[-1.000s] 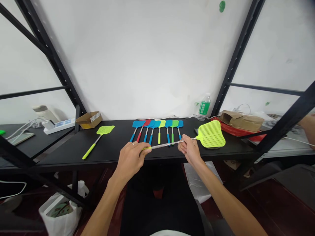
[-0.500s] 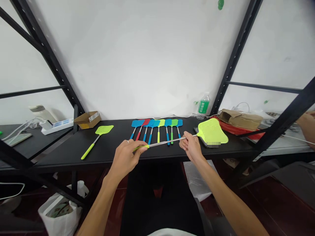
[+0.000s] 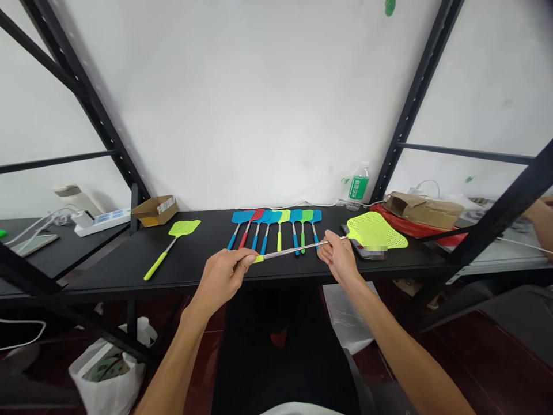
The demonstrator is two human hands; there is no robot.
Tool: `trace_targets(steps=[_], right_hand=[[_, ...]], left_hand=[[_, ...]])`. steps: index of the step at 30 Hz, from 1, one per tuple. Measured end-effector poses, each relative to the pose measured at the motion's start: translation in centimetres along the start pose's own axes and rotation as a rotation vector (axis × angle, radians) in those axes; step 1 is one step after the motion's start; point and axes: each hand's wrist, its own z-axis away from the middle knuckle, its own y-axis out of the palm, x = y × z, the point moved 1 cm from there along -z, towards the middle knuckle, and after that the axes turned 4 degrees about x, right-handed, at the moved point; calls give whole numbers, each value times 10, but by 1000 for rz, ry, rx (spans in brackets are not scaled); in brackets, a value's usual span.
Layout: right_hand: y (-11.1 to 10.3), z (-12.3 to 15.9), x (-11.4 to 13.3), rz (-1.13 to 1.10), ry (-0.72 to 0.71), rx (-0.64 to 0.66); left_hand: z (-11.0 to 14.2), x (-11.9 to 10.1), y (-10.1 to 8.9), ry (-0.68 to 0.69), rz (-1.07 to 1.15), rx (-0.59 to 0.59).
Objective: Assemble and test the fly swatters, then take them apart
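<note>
A yellow-green fly swatter with a metal rod stretches between my two hands above the front edge of the black table. My left hand is closed round its handle, most of which the fingers hide. With thumb and fingers, my right hand pinches the rod close to the perforated head. Behind my hands, several shorter swatters lie side by side: blue ones, a red one, a yellow one and a green one. Another yellow-green swatter lies alone at the left.
A phone lies partly under the held swatter's head. A water bottle stands by the wall. An open cardboard box and a power strip are at left. Black shelf posts rise on both sides. Another person's arm shows far right.
The held swatter's head has turned about its rod and looks flatter and wider. Its handle sits deeper in my left hand's grip. The swatters on the table have stayed put.
</note>
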Motion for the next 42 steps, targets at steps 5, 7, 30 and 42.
trace_targets(steps=[5, 7, 30, 42], right_hand=[[-2, 2, -9, -4, -4, -41], [-2, 2, -11, 0, -15, -44], [-5, -3, -16, 56, 28, -111], [-26, -13, 3, 18, -39, -184]], left_hand=[[1, -6, 1, 4, -32, 81], [2, -10, 4, 10, -69, 88], [2, 2, 1, 28, -201, 42], [2, 12, -5, -20, -191, 76]])
